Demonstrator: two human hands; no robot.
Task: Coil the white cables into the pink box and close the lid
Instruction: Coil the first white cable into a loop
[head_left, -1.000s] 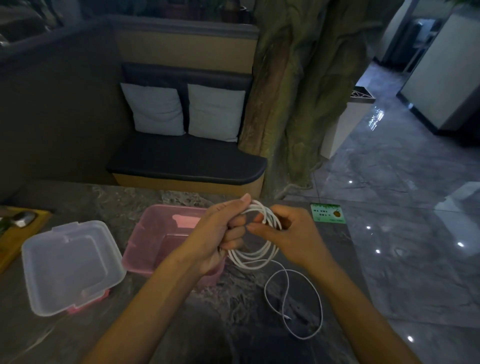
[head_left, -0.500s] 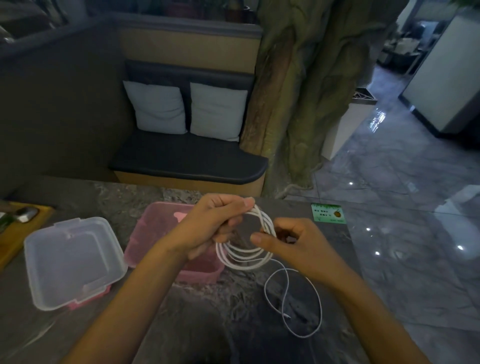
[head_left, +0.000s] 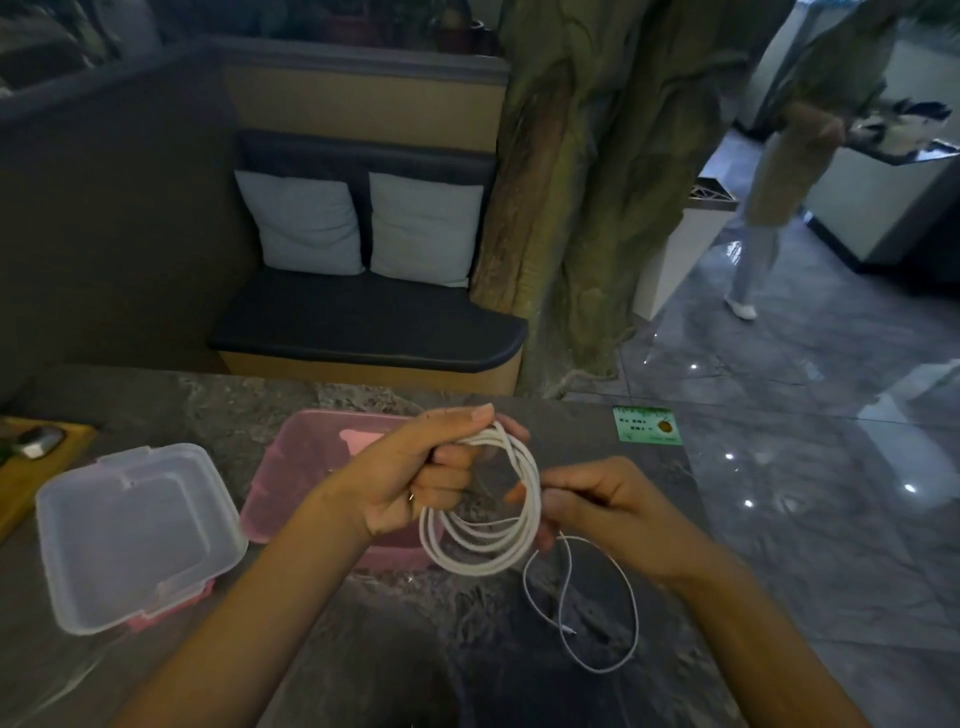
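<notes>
Hanging from left hand (head_left: 415, 483): white cable (head_left: 483, 540)

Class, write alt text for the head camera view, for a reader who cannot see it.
Two hands hold a coiled white cable above a dark stone table: the left hand grips the loops, the right hand pinches the strand, and a loose tail lies on the table. Behind stands an open pink box, its clear lid lying to the left.

pink box (head_left: 311, 457) partly behind left hand (head_left: 415, 478), green card (head_left: 648, 425) text illegible
</notes>
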